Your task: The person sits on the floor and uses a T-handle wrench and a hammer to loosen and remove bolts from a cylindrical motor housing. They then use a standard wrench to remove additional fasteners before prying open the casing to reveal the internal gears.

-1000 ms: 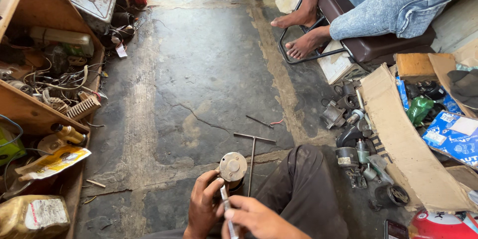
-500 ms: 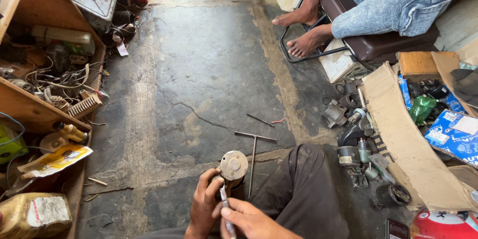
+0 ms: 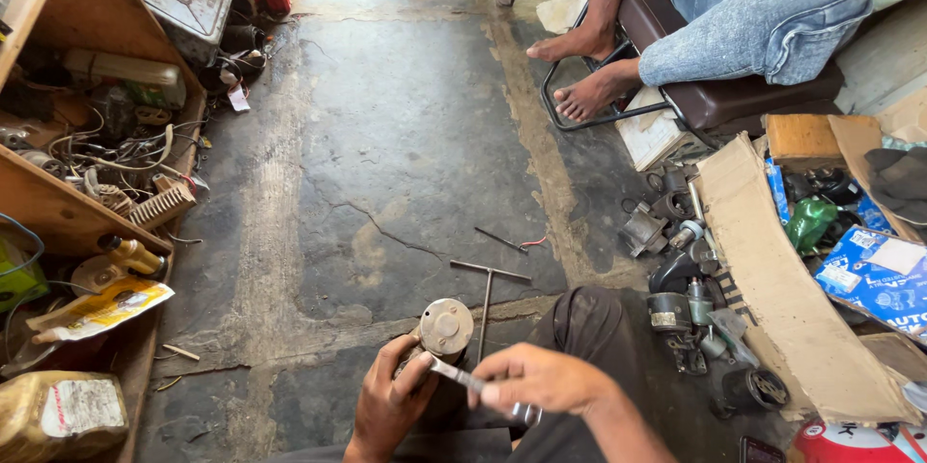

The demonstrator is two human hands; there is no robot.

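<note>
We look down on a dark, cracked concrete floor (image 3: 406, 135), worn smooth and stained pale along its seams. To our left stands a raw wooden shelf (image 3: 58, 202) crammed with tangled wires and plastic bottles. To our right a flattened cardboard box (image 3: 772, 280) leans beside a heap of greasy metal parts (image 3: 686, 280). Ahead, another person's bare feet (image 3: 589, 67) rest by a brown padded stool (image 3: 734, 96) on a thin metal frame.

Just in front of our knee lies a slim steel T-handle wrench (image 3: 488, 289), flat on the floor. Beside it, between our hands, stands the cylindrical metal motor (image 3: 439, 337), its round, dull end cap tilted up toward us. Our left hand (image 3: 391, 405) wraps the motor's body from below. Our right hand (image 3: 541, 381) pinches a flat, shiny metal spanner (image 3: 473, 384), whose far tip reaches the left thumb beside the motor.
</note>
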